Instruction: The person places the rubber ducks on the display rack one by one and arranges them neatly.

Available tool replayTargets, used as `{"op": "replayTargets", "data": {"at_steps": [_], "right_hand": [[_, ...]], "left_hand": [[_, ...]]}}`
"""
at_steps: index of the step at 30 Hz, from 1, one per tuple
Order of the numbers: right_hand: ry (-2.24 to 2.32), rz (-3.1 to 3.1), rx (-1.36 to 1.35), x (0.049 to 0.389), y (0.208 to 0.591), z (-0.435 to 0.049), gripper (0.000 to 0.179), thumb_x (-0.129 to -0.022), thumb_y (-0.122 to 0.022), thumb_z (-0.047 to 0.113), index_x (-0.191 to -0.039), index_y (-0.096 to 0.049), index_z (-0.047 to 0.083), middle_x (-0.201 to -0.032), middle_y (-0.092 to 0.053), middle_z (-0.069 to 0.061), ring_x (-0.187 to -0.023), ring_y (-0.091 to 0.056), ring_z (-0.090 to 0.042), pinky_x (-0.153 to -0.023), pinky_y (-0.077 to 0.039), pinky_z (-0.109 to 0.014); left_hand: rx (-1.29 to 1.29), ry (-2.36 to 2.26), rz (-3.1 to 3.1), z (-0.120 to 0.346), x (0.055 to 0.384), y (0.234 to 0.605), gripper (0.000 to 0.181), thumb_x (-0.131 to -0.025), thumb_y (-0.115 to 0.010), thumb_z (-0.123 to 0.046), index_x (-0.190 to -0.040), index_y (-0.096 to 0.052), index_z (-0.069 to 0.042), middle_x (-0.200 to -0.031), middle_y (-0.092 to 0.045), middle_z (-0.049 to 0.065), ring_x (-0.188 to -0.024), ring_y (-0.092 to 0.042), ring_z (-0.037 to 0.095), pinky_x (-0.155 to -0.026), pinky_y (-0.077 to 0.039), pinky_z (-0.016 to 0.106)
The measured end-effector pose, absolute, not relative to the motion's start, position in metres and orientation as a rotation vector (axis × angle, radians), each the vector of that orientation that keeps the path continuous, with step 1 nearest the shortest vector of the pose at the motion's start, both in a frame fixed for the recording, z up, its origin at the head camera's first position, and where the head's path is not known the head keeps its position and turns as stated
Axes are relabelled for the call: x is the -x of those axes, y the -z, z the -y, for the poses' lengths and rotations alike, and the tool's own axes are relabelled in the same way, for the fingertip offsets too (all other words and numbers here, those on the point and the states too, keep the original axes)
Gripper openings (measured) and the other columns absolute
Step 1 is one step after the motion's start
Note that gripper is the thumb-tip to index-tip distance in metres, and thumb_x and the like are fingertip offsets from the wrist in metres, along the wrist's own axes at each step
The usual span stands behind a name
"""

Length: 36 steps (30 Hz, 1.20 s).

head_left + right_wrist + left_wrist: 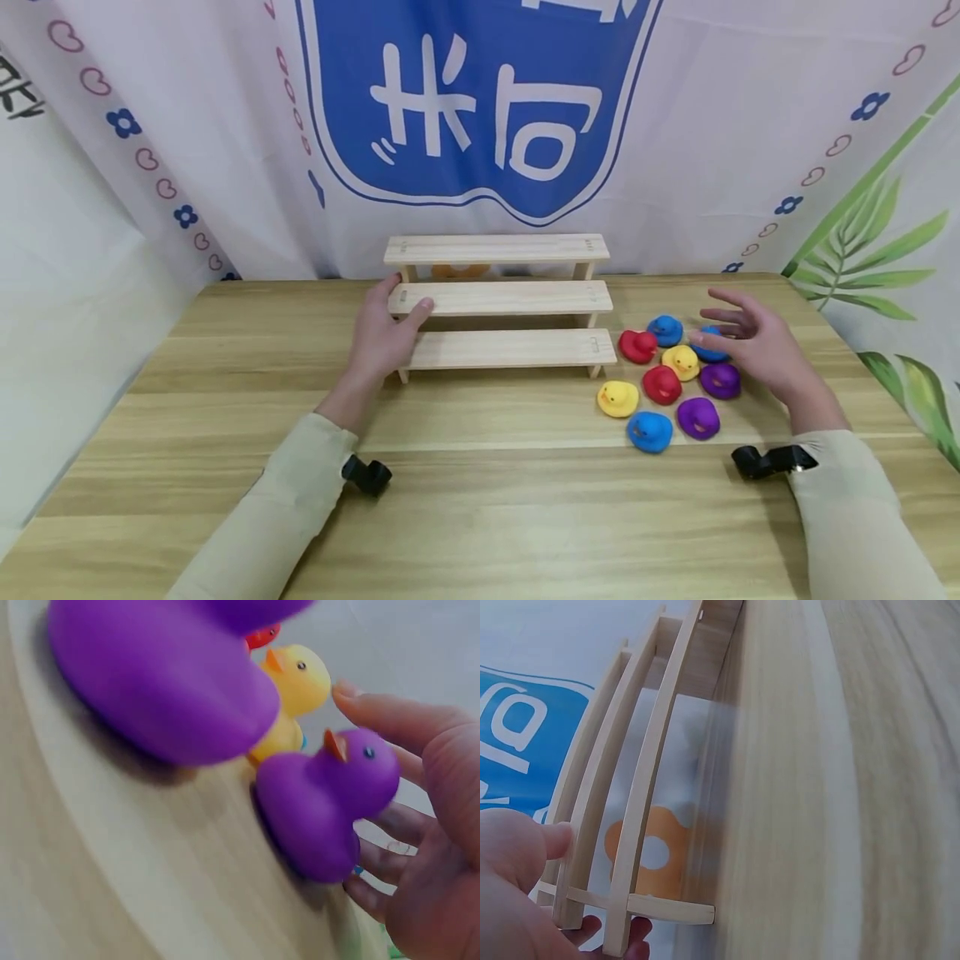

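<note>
A three-tier wooden step shelf (510,348) stands at the back of the table. My left hand (385,329) grips its left end, the thumb on top of the middle board and the other fingers curled behind, as the left wrist view also shows. To the right of the shelf lies a group of small rubber ducks: yellow (618,399), red (662,385), blue (650,432) and purple (698,417). Over the right side of the group my right hand (765,346) is spread with nothing in it, its thumb overlapping a blue duck (711,345). A purple duck (322,802) is beside its fingers in the right wrist view.
Behind the table (480,517) hangs a white cloth (697,125) with a blue emblem, close to the shelf's back. Black wrist cameras sit on the left cuff (315,458) and right cuff (847,467). A leaf-patterned panel (885,250) borders the right side.
</note>
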State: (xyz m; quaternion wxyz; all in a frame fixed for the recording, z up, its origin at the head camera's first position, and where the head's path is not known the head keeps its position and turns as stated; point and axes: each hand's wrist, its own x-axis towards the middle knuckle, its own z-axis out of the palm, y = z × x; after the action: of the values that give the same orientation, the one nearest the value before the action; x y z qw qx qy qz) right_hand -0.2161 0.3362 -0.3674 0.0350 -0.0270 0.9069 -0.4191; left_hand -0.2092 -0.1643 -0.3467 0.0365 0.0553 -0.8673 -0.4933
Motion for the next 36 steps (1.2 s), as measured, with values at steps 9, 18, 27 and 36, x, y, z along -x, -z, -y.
{"op": "replayTargets", "data": {"at_steps": [9,18,27,36], "right_hand": [[1.324,-2.697,0.039,0.218,0.382,-0.349,0.082,-0.1,-0.073,0.044,-0.165,-0.036,0.01,-0.159,-0.054,-0.011,-0.13,-0.055,-0.009,-0.089,-0.044,-0.002],[1.347,-2.569,-0.037,0.218,0.381,-0.347,0.077,-0.098,-0.075,0.046,-0.16,-0.044,0.012,-0.142,-0.052,0.01,-0.129,-0.047,-0.01,-0.091,-0.045,-0.006],[1.277,-2.582,-0.098,0.216,0.377,-0.347,0.078,-0.099,-0.073,0.048,-0.159,-0.044,0.008,-0.153,-0.047,-0.007,-0.135,-0.043,-0.024,-0.089,-0.046,-0.01],[1.226,-2.642,-0.14,0.22,0.377,-0.341,0.076,-0.1,-0.071,0.05,-0.156,-0.046,0.004,-0.162,-0.042,-0.023,-0.144,-0.041,-0.041,-0.109,-0.045,-0.043]], "left_hand": [[-0.164,1.53,2.642,0.166,0.211,0.349,0.08,-0.107,-0.061,-0.04,-0.17,-0.021,-0.01,-0.176,-0.024,0.014,-0.164,-0.023,0.037,-0.134,-0.022,0.053],[-0.164,1.537,2.631,0.168,0.212,0.349,0.079,-0.107,-0.062,-0.039,-0.169,-0.023,-0.01,-0.176,-0.025,0.014,-0.163,-0.024,0.036,-0.134,-0.023,0.052],[-0.166,1.544,2.632,0.164,0.213,0.35,0.079,-0.107,-0.063,-0.04,-0.169,-0.024,-0.011,-0.176,-0.025,0.013,-0.164,-0.023,0.035,-0.135,-0.022,0.051],[-0.183,1.535,2.633,0.166,0.211,0.351,0.079,-0.107,-0.063,-0.04,-0.169,-0.024,-0.011,-0.176,-0.025,0.013,-0.164,-0.024,0.035,-0.135,-0.022,0.051]]}}
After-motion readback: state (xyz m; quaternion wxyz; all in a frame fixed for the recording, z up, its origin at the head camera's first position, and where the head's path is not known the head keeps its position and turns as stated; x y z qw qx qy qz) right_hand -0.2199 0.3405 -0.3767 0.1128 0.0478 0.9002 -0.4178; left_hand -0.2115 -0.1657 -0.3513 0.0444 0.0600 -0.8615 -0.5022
